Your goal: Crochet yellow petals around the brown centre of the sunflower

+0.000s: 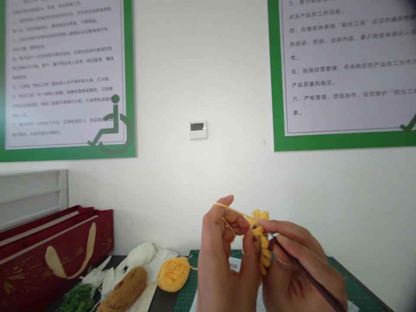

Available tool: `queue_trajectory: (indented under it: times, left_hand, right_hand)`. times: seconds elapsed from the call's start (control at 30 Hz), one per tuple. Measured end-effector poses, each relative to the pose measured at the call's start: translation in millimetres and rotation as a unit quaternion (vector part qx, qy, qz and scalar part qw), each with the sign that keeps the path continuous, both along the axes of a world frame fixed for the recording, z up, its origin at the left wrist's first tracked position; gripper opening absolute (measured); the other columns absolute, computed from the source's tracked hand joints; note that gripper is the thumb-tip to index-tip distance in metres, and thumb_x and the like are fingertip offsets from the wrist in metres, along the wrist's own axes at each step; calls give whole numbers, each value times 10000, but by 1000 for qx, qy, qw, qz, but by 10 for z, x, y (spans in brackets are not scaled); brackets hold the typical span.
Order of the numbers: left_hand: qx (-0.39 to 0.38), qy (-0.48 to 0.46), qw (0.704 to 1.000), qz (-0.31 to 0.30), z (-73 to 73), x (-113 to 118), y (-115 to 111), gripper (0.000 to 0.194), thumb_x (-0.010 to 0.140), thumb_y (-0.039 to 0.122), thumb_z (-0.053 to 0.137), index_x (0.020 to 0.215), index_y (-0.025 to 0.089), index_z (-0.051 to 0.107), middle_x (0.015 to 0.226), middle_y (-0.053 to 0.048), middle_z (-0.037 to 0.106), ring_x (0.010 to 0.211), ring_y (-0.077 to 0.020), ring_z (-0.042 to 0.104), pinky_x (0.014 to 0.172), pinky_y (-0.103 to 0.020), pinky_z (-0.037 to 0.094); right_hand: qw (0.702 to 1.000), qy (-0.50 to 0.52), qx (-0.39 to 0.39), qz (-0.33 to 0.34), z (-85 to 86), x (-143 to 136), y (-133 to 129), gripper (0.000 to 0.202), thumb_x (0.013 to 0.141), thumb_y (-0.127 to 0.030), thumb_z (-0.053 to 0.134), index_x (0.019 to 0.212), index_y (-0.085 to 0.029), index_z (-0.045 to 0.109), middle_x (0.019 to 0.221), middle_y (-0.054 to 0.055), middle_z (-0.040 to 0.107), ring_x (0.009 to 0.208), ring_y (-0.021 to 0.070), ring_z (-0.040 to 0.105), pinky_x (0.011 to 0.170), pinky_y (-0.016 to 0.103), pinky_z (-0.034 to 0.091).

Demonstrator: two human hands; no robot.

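Observation:
My left hand (224,251) pinches a small yellow and brown crochet piece (264,255) between thumb and fingers. A strand of yellow yarn (238,211) runs over its raised index finger to the work. In my right hand (302,264) is a crochet hook (302,271) with a dark handle, its metal tip at the top of the piece. The right fingertips also sit against the crochet work, whose lower part is partly hidden by both hands. A ball of yellow yarn (173,274) lies to the left, with a strand leading toward my hands.
Brown yarn (125,289), white yarn (141,255) and green yarn (76,299) lie left of the yellow ball. Dark red gift bags (78,247) stand farther left. Under my hands is a green cutting mat (352,281) with papers. A white wall (201,182) rises behind the table.

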State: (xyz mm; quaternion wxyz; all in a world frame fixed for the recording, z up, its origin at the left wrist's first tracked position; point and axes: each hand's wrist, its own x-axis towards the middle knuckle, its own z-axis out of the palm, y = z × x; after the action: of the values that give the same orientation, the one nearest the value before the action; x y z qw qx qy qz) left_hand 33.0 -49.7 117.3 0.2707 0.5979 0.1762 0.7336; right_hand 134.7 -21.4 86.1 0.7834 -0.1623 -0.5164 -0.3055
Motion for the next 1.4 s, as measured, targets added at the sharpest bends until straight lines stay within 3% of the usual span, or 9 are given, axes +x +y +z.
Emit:
queue_trajectory:
  times: [0.23,0.4,0.57,0.67,0.8,0.97,1.1,1.23,1.4]
  left_hand:
    - [-75,25,992,-96,55,-131,-16,415,922,100,678,1282,297,612,969,-11,713,889,-158,702,883,-303,573]
    - [-183,-2,950,-255,126,-244,28,486,801,93,814,1226,216,613,844,-14,730,735,-140,671,678,-248,546]
    - [-216,-25,927,-306,170,-290,78,808,734,102,887,1423,188,474,771,12,698,603,-100,562,570,-222,458]
    - [-233,-48,916,-322,176,-295,58,1044,680,102,926,1546,202,351,764,20,694,621,-111,571,614,-241,468]
    - [-231,-67,908,-344,168,-274,12,1160,665,110,936,1609,236,275,766,24,681,700,-153,624,696,-288,499]
    - [-193,-73,914,-350,145,-247,-1,1186,722,99,914,1629,393,209,779,46,685,713,-133,633,718,-268,512]
    - [-172,-60,923,-340,141,-271,10,1045,764,98,890,1587,378,311,811,33,698,739,-122,625,739,-253,511]
    - [-165,-44,925,-340,153,-308,-8,965,788,86,862,1563,340,345,802,23,699,756,-134,616,752,-265,510]
    - [-166,-43,931,-324,161,-361,-58,846,781,81,846,1492,306,446,772,20,697,731,-148,606,700,-267,467]
  right_hand:
    - [1000,-10,-1,-19,-20,33,18,143,946,-142,679,1063,-225,671,1011,48,789,861,200,775,684,373,655]
    - [998,-30,23,-42,55,41,6,113,935,-116,666,1002,-207,674,955,41,774,816,179,764,634,342,655]
    - [997,-54,39,-45,60,64,14,74,946,-144,664,964,-213,681,965,39,786,791,176,758,597,335,655]
    - [999,-36,34,22,58,21,9,87,954,-154,660,1010,-213,691,967,46,796,793,192,760,600,356,644]
    - [984,31,23,174,128,-107,-51,57,954,-167,680,1002,-195,694,894,50,792,751,200,741,556,327,603]
    - [928,91,-84,353,207,-162,-140,63,991,-295,660,992,-256,610,831,10,750,685,182,716,564,306,606]
    - [874,48,-138,463,240,-85,-137,78,1011,-333,621,976,-285,571,798,-32,704,603,161,701,552,305,595]
    - [845,10,-164,509,254,1,-103,114,1001,-359,641,957,-288,564,778,-42,699,581,158,691,529,300,583]
    - [871,-19,-166,462,233,35,-91,179,999,-453,625,950,-298,552,709,-37,686,573,158,642,499,267,560]
